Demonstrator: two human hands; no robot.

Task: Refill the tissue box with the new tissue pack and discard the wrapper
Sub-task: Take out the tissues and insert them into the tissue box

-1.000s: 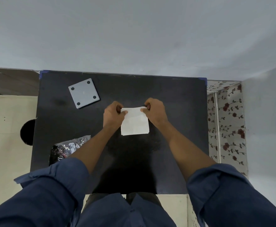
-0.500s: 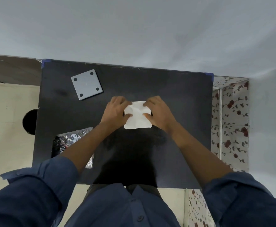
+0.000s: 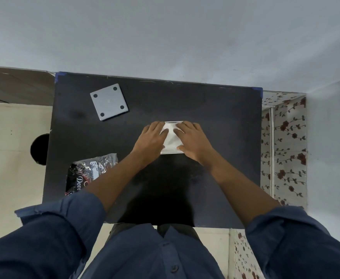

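A white stack of tissues (image 3: 171, 140) lies at the middle of the black table (image 3: 221, 121), with a thin pale rim showing along its far edge. Whether it sits inside a box I cannot tell. My left hand (image 3: 151, 138) lies flat on the stack's left side and my right hand (image 3: 193, 141) on its right side. The fingers of both are stretched out and press down. The crumpled dark printed wrapper (image 3: 90, 168) lies near the table's front left, partly hidden by my left forearm.
A grey square plate (image 3: 109, 101) with black dots at its corners lies at the back left of the table. A dark round object (image 3: 40, 149) sits on the floor left of the table. A floral-covered surface (image 3: 284, 148) stands at the right.
A second ago both hands pinched the tissue's top corners and held it up. They have since lowered it to the table and now lie flat on it.
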